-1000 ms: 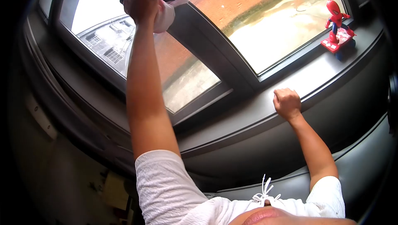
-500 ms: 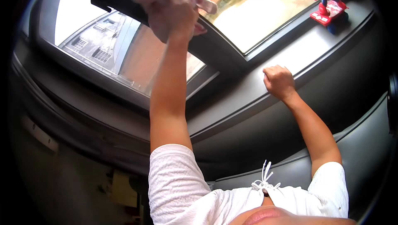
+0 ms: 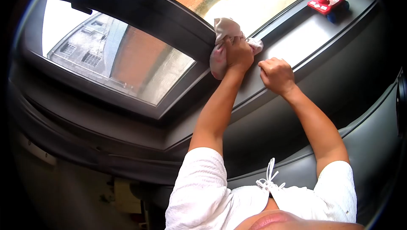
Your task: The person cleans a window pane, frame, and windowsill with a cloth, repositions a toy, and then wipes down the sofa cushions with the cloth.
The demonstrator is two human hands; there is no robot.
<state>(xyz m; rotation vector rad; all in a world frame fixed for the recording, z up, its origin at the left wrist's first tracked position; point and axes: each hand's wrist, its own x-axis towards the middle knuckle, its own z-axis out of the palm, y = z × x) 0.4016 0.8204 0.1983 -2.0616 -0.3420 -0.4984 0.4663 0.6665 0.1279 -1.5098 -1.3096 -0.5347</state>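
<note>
A pale cloth with pink marks (image 3: 218, 60) is bunched in my left hand (image 3: 238, 54), whose fingers are closed on it. The cloth lies against the lower end of the dark window frame (image 3: 169, 29), where the frame meets the grey sill (image 3: 311, 39). Close by on the right, my right hand (image 3: 277, 76) is curled into a fist over the sill's edge, with nothing visible in it. The two hands are a short gap apart.
A red and blue toy figure on a red base (image 3: 328, 2) stands at the sill's far right. Left of the frame is a window pane (image 3: 140, 60). Below the sill runs a dark padded surface, with a grey-green cushioned one (image 3: 373, 145) at the right.
My left hand has moved down and to the right with the cloth, from high on the window frame to the sill. My right fist remains over the sill, and the view has shifted.
</note>
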